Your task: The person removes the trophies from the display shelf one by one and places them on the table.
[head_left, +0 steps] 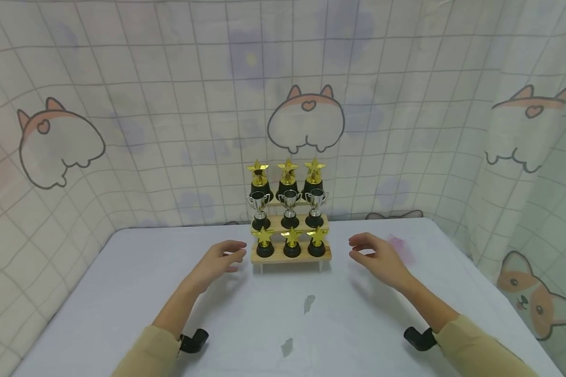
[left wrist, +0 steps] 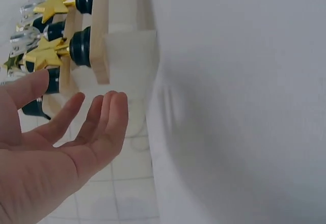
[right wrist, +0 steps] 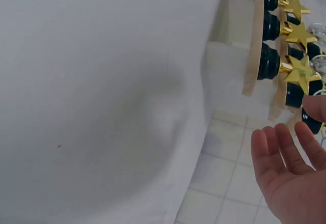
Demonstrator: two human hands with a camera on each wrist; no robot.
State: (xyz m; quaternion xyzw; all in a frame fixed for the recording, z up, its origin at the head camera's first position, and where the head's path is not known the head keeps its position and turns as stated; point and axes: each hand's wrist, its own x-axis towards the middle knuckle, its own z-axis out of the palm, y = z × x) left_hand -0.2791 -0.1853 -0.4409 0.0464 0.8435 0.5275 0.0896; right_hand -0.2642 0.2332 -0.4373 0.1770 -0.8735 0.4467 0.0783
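A three-tier wooden stand (head_left: 275,256) at the back middle of the table carries small trophies on black bases. Gold star trophies (head_left: 292,241) line its lowest and top tiers, and silver two-handled cups (head_left: 290,201) fill the middle one. My left hand (head_left: 220,262) hovers just left of the stand, fingers loosely bent and holding nothing. On the other side, a little farther off, my right hand (head_left: 377,259) is also bare, its thumb and fingers apart. Both wrist views show a gap between fingers and stand: left hand (left wrist: 66,137), right hand (right wrist: 293,163).
The stand rests on a white-covered table (head_left: 358,335) with grey torn-looking patches (head_left: 309,303) and a pink stain (head_left: 401,250). Behind it hangs a grid-patterned curtain (head_left: 170,131) with cartoon corgis. Black wrist mounts (head_left: 194,341) sit on both forearms.
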